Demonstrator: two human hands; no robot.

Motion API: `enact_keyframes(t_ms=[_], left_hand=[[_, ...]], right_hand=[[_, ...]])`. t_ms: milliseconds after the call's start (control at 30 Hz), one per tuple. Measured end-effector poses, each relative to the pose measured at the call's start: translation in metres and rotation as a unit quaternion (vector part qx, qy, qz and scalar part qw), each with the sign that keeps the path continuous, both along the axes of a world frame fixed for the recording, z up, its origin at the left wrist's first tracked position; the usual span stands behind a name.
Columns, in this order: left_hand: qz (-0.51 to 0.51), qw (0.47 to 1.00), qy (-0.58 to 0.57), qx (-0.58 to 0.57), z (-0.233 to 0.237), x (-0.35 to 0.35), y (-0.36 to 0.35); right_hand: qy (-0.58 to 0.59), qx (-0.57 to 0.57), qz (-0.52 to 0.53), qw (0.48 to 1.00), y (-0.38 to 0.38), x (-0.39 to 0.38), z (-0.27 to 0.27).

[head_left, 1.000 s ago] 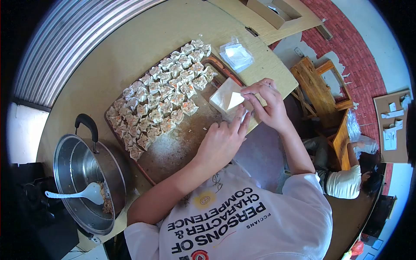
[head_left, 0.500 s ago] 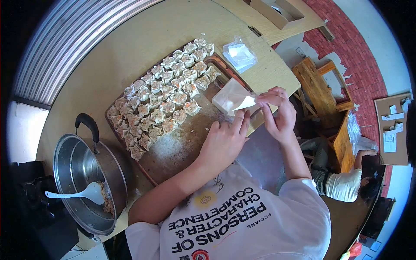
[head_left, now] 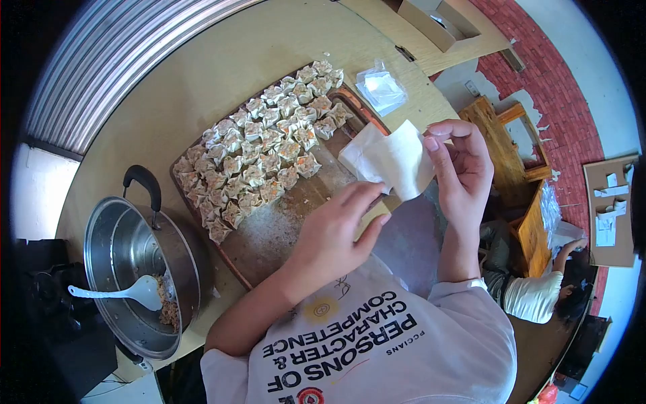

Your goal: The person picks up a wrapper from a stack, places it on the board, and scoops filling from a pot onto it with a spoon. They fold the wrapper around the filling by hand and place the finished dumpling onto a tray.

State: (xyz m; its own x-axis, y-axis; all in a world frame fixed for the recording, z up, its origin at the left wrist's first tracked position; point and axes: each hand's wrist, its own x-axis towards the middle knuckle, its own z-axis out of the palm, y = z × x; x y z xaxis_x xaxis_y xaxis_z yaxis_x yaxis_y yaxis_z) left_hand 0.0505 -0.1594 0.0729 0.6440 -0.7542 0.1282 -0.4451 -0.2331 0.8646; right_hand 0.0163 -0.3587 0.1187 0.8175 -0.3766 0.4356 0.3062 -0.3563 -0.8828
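A thin, pale square dumpling wrapper (head_left: 406,161) hangs from my right hand (head_left: 465,165), its edge pinched between thumb and fingers. My left hand (head_left: 336,225) is at the wrapper's lower left corner, index fingertip right at the edge and thumb held apart below. Behind the lifted sheet lies a stack of wrappers (head_left: 358,149), partly covered by it, at the right side of the tray. The tray (head_left: 269,252), brown and dusted with flour, carries rows of filled open-topped dumplings (head_left: 252,151) along its far left half.
At left stands a metal pot (head_left: 134,249) with a white ladle (head_left: 138,292) and some filling (head_left: 168,306). A plastic packet (head_left: 381,89) lies beyond the tray on the table (head_left: 269,34). A cardboard box (head_left: 441,27) is at the back. Another person (head_left: 531,296) is at far right.
My right hand has lifted the wrapper up and right off the stack, and it now spreads out flat. My left hand has drawn back slightly, its thumb parted from the fingers.
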Motion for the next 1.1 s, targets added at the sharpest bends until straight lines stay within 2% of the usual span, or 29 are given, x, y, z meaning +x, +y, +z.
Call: enact_keyframes(t_ms=[33, 67, 100, 133, 167, 233, 300, 367, 400, 433, 500, 633, 700, 733, 767, 800, 833, 867, 933, 1067, 1100], left_hand=[[0.002, 1.0, 0.0, 0.0, -0.001, -0.001, 0.004], [0.027, 0.988, 0.132, -0.078, -0.004, -0.004, 0.007], [0.053, 0.951, 0.261, -0.156, -0.008, -0.007, 0.012], [0.037, 0.899, 0.358, -0.249, -0.018, -0.01, 0.018], [0.044, 0.899, 0.357, -0.251, -0.021, -0.012, 0.027], [0.04, 0.777, 0.551, -0.302, -0.018, -0.012, 0.047], [0.069, 0.762, 0.549, -0.337, -0.025, -0.021, 0.069], [0.212, 0.835, 0.436, -0.261, -0.025, -0.029, 0.087], [0.241, 0.853, 0.382, -0.261, -0.029, -0.031, 0.094], [0.249, 0.851, 0.382, -0.262, -0.029, -0.032, 0.1], [0.262, 0.856, 0.388, -0.22, -0.028, -0.032, 0.111], [0.254, 0.867, 0.378, -0.202, -0.028, -0.02, 0.124], [0.246, 0.919, 0.289, -0.104, -0.029, -0.013, 0.128], [0.247, 0.919, 0.289, -0.103, -0.028, -0.013, 0.128], [0.257, 0.93, 0.257, -0.047, -0.026, -0.015, 0.128], [0.267, 0.937, 0.224, 0.009, -0.026, -0.018, 0.128], [0.266, 0.937, 0.227, 0.011, -0.027, -0.021, 0.128], [0.283, 0.931, 0.229, 0.008, -0.028, -0.024, 0.128], [0.3, 0.926, 0.231, 0.004, -0.029, -0.026, 0.127], [0.331, 0.92, 0.207, 0.021, -0.025, -0.028, 0.122], [0.336, 0.92, 0.2, 0.013, -0.024, -0.029, 0.121]], right_hand=[[-0.007, 0.023, 0.024, 0.999, 0.005, 0.002, 0.002], [-0.013, 0.046, 0.049, 0.998, 0.011, 0.003, 0.002], [-0.011, 0.046, 0.053, 0.997, 0.017, 0.004, 0.0], [-0.006, 0.066, 0.062, 0.996, 0.025, 0.005, -0.002], [0.0, 0.087, 0.071, 0.994, 0.034, 0.007, -0.005], [0.027, 0.1, 0.094, 0.99, 0.049, 0.01, -0.015], [0.064, 0.115, 0.129, 0.983, 0.065, 0.013, -0.033], [0.156, 0.164, 0.178, 0.958, 0.078, 0.007, -0.044], [0.178, 0.229, 0.226, 0.93, 0.083, 0.005, -0.052], [0.204, 0.238, 0.268, 0.911, 0.084, 0.002, -0.062], [0.247, 0.24, 0.286, 0.894, 0.093, -0.004, -0.069], [0.223, 0.255, 0.337, 0.879, 0.096, -0.023, -0.085], [0.266, 0.254, 0.33, 0.869, 0.098, -0.036, -0.089], [0.279, 0.223, 0.319, 0.878, 0.097, -0.038, -0.089], [0.28, 0.224, 0.319, 0.877, 0.093, -0.038, -0.087], [0.302, 0.144, 0.311, 0.889, 0.087, -0.038, -0.084], [0.323, 0.063, 0.302, 0.895, 0.085, -0.038, -0.081], [0.326, 0.065, 0.302, 0.894, 0.085, -0.036, -0.077], [0.249, -0.079, 0.257, 0.93, 0.086, -0.027, -0.071], [0.193, -0.147, 0.239, 0.94, 0.086, -0.013, -0.072], [0.156, -0.203, 0.249, 0.934, 0.086, -0.01, -0.072]])
